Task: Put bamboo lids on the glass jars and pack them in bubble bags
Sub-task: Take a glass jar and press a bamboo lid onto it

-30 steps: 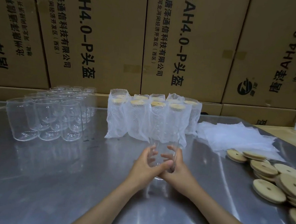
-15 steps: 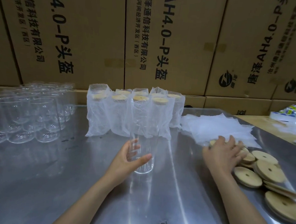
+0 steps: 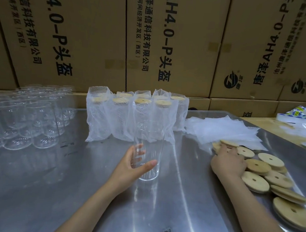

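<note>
Currently left hand [image 3: 131,165] grips upright glass jar [image 3: 149,151] at frame centre, mouth up. Right hand [image 3: 229,162] rests on bamboo lids [image 3: 263,172] at right, fingers flat, nothing visibly pinched. Lids lie right of jar; right hand nearer.

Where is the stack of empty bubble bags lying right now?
In the head view, the stack of empty bubble bags lies flat on the table's right side, right of the packed jars and just behind the bamboo lids.

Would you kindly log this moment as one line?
left hand grips open jar | right hand on bamboo lids | jar unlidded
</note>
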{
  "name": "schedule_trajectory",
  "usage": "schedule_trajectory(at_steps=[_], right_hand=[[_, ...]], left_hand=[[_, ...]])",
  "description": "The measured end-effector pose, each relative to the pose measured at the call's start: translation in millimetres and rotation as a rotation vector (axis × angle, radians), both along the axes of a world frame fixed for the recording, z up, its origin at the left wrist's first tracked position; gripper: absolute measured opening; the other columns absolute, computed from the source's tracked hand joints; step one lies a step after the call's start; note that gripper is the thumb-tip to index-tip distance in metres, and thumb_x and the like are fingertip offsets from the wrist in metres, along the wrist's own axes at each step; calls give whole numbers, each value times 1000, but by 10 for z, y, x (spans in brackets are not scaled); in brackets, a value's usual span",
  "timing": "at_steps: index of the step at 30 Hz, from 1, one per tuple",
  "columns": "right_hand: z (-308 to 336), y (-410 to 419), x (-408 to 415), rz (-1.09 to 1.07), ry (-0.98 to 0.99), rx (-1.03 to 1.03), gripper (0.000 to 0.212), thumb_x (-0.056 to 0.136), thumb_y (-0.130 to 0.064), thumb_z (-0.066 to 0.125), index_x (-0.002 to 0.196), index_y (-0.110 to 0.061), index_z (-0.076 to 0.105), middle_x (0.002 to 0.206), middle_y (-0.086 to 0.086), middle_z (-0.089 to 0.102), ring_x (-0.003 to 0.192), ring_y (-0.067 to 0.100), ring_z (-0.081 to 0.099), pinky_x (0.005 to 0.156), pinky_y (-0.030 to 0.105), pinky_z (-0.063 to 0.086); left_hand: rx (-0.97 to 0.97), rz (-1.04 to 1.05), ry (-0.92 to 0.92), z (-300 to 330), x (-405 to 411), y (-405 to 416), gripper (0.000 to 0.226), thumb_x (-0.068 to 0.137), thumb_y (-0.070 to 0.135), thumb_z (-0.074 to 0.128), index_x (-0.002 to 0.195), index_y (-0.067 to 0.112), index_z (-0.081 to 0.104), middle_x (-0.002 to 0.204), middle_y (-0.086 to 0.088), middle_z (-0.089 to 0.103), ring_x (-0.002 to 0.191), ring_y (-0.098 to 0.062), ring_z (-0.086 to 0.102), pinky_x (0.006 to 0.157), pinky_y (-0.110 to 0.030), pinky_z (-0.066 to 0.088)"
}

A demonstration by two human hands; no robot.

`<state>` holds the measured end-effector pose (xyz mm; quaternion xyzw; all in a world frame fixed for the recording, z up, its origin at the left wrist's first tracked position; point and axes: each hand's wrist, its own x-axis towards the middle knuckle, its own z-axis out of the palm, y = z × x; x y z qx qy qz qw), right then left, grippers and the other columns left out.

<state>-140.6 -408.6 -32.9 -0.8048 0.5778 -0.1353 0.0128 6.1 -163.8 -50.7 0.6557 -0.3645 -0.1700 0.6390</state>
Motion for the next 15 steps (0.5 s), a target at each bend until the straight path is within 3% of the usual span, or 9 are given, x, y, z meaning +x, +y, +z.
schedule_trajectory(at_steps=[3, 9, 11, 15], right_hand=[[-32, 83, 48, 94, 18, -62, 42, 99, -22, 36, 140, -14, 35, 141, 17, 38, 126, 38, 39, 99, 42, 38], [-72, 188, 116, 286, -55, -104, 40, 102, -33, 34, 138, -17, 42, 140, 14, 42, 122, 36, 42, 95, 40, 39], [-68, 218, 141, 372, -200, -90, 41, 101, -32, 40, 139, -18, 46, 138, 12, 45, 121, 35, 43, 97, 39, 37], [85, 410, 201, 626, -692, -75, 34, 96, -23, 55, 129, -21, 58, 127, 2, 57, 118, 24, 49, 101, 38, 39]], left_hand=[[-4, -1, 2, 7, -8, 1, 68, 62, 44, 82, 119, 39, 45, 124, 8, 57, 116, -5, 55, 90, -19, 46], [23, 4, -16, 5, 3, -4, 63, 59, 48, 77, 115, 43, 46, 123, 12, 57, 115, -4, 56, 88, -17, 46], [26, 4, -17, 5, 3, -1, 64, 59, 48, 77, 115, 44, 46, 123, 12, 57, 116, -3, 55, 89, -19, 46], [22, 1, -8, 16, -12, 12, 64, 60, 47, 77, 116, 42, 46, 121, 13, 57, 115, -1, 54, 85, -15, 46]])
